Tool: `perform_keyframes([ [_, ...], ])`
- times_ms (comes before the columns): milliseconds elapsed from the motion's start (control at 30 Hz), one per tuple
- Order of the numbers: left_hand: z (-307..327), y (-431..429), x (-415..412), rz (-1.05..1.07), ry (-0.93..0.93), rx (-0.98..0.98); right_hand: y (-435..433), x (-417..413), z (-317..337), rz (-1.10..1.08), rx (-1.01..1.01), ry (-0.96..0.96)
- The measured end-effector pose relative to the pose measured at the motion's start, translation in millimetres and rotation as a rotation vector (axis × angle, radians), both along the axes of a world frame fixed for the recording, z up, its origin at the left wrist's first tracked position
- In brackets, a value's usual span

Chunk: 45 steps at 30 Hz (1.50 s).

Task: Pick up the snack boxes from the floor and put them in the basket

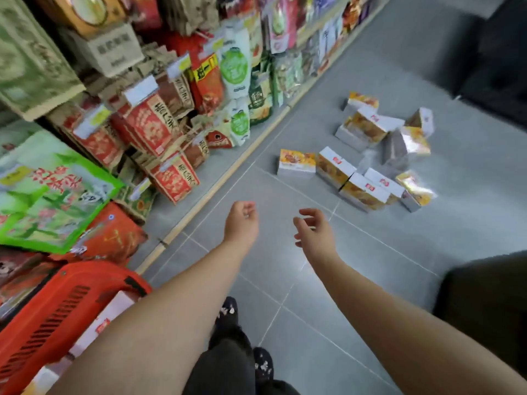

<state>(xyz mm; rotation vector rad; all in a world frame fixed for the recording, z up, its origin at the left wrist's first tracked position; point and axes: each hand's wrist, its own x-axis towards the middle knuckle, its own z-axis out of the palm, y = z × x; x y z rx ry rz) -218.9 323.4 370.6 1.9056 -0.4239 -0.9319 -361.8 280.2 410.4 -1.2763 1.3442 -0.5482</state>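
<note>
Both arms reach forward and down, bare to the elbow, side by side over the grey floor (313, 295). Left hand (242, 220) hangs from a bent wrist, back of the hand towards us, fingers (248, 210) loosely curled under and gripping nothing. Right hand (315, 232) sits just beside it, a touch lower in the view, palm turned inward, fingers (309, 213) slack and a little apart, thumb dropped below, nothing in it either. Neither hand touches a thing. Ahead of them, well apart from the fingertips, the snack boxes (365, 126) lie scattered on the tiles: white and yellow cartons, some flat, some tipped on edge, a near cluster pressed together and a farther heap behind it. The red basket (71, 280) sits at lower left, under the left forearm and hard against the shelf (211, 169), with a white box (111, 315) lying inside it. Red and green packets (154, 124) crowd the shelf all along the left side. Down at the bottom, dark patterned shoes (228, 312) stand on the floor between the two arms.
</note>
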Motion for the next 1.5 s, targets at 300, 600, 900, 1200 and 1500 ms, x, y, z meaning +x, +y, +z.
perform_keyframes([
  [300,15.2,-146.1,-14.2,-0.118,0.114,-0.040,-115.6,-22.8,9.3,-0.192,0.035,-0.026],
  [600,16.0,-296.7,-16.3,-0.307,0.076,0.058,-228.4,-62.6,-11.0,-0.460,0.147,0.022],
  [900,-23.2,-416.1,-54.7,-0.298,0.103,0.210,-377.6,-111.1,-42.2,-0.397,0.212,0.145],
  [1200,-63.1,-493.9,-23.1,-0.121,0.169,0.294,-505.5,-70.3,-77.2,-0.173,0.246,0.258],
  [1500,-171.6,-579.3,92.6,-0.005,0.158,0.467,-592.1,39.3,-193.4,-0.075,0.406,0.266],
])
